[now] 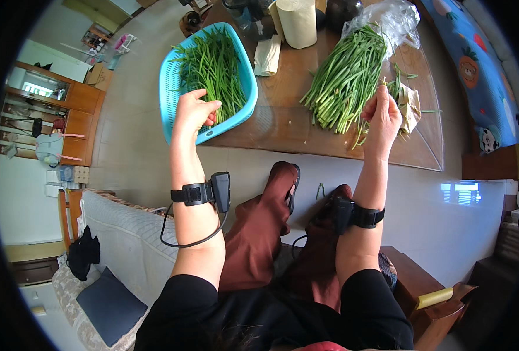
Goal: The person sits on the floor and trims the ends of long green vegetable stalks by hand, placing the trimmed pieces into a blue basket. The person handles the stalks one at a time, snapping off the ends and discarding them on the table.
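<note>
A blue plastic basket (166, 92) at the left of the wooden table holds long green leafy stalks (215, 66). My left hand (196, 109) is over the basket's near end, thumb and fingers curled at the cut ends of the stalks; whether it grips any is unclear. A large pile of green stalks (347, 79), probably garlic chives, lies on the table at the right. Just right of its cut ends is my right hand (381, 109), raised with thumb and forefinger pinched on a small yellowish plant scrap (384, 82). Loose leaves (402, 74) lie beyond it.
Behind stand a paper towel roll (297, 22) and a folded paper towel (267, 56). A clear plastic bag (395, 22) touches the pile's far end. Crumpled brown paper (410, 109) lies right of my right hand. The wooden table's near edge (312, 151) crosses before my knees.
</note>
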A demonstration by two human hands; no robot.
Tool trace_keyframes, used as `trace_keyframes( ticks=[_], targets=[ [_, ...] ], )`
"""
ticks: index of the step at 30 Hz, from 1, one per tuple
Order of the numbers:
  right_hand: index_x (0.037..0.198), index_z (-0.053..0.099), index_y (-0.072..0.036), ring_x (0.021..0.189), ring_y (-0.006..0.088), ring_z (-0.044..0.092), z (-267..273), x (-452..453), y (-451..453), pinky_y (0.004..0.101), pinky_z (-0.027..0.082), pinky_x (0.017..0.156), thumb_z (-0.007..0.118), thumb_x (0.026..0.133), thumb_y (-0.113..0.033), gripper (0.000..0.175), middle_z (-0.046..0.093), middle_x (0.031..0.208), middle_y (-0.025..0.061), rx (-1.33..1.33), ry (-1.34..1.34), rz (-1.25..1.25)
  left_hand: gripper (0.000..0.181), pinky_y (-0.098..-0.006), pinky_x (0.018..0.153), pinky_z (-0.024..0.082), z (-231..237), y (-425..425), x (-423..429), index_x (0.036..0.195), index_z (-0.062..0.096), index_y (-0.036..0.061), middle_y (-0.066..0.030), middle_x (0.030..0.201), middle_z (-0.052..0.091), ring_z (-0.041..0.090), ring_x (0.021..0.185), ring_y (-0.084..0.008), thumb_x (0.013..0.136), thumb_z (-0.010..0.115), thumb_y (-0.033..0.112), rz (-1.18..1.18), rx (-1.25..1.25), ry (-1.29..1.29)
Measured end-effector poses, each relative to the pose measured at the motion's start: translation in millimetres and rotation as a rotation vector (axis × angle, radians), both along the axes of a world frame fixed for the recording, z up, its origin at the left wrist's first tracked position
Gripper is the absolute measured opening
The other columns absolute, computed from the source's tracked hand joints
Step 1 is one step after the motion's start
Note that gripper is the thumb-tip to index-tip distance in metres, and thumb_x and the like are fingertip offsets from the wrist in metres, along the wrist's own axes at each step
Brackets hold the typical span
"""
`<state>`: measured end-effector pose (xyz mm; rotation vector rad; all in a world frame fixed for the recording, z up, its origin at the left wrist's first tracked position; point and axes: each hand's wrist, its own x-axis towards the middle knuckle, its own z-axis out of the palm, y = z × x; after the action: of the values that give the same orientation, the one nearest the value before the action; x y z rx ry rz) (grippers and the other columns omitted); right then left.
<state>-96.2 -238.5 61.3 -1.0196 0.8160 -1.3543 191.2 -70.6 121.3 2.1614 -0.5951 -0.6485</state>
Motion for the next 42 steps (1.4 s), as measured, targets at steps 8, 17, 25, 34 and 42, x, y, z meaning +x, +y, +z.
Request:
trace_keyframes(
  ticks=[8,17,25,34,42],
  targets=[
    [0.084,0.062,-0.002,0.053,0.0030,0.045,-25,-11,-13,0.0187,0.035,0.048,0.057,0.094,-0.023,0.023,0.050,0.061,-0.0041,-0.095,0.507,-0.034,0.039,-0.0217,0.053,0.041,4,-34,-46,0.114,0.061,-0.0018,-0.0033,0.076,0.063,0.051,0.058,-0.0066,0.081,0.072,0.015,0.043,-0.270,-0.339],
    [0.091,0.064,-0.010,0.069,0.0319,0.064,-8,6,14,0.0393,0.050,0.062,0.060,0.085,-0.019,0.011,0.064,0.072,0.0134,-0.243,0.877,0.112,0.013,-0.0218,0.055,0.045,-58,-116,-124,0.089,0.069,-0.0001,-0.0018,0.069,0.064,0.055,0.060,-0.0067,0.079,0.070,0.008,-0.403,-0.228,-0.164],
    [0.099,0.064,-0.012,0.079,0.0301,0.064,-14,11,13,0.0378,0.051,0.069,0.058,0.086,-0.016,0.015,0.067,0.085,0.0114,-0.318,0.957,0.151,0.015,-0.0267,0.056,0.047,-83,-132,-125,0.087,0.068,0.0004,-0.0045,0.066,0.063,0.057,0.059,-0.0111,0.074,0.074,0.007,-0.411,-0.230,-0.047],
    [0.097,0.065,-0.009,0.072,0.0304,0.064,-7,15,11,0.0376,0.049,0.063,0.058,0.086,-0.015,0.014,0.065,0.077,0.0147,-0.208,0.868,0.157,0.008,-0.0171,0.045,0.034,-60,-127,-109,0.086,0.063,0.0018,-0.0005,0.070,0.059,0.047,0.053,-0.0034,0.079,0.064,0.005,-0.306,-0.270,0.393],
    [0.104,0.066,-0.001,0.063,0.0040,0.051,5,23,13,0.0197,0.041,0.055,0.064,0.089,-0.022,0.026,0.062,0.073,-0.0015,0.065,0.256,0.332,0.015,-0.0157,0.047,0.040,-37,-110,-103,0.098,0.062,0.0037,-0.0039,0.075,0.063,0.054,0.056,-0.0062,0.084,0.064,0.007,-0.423,-0.467,0.967]
  ],
)
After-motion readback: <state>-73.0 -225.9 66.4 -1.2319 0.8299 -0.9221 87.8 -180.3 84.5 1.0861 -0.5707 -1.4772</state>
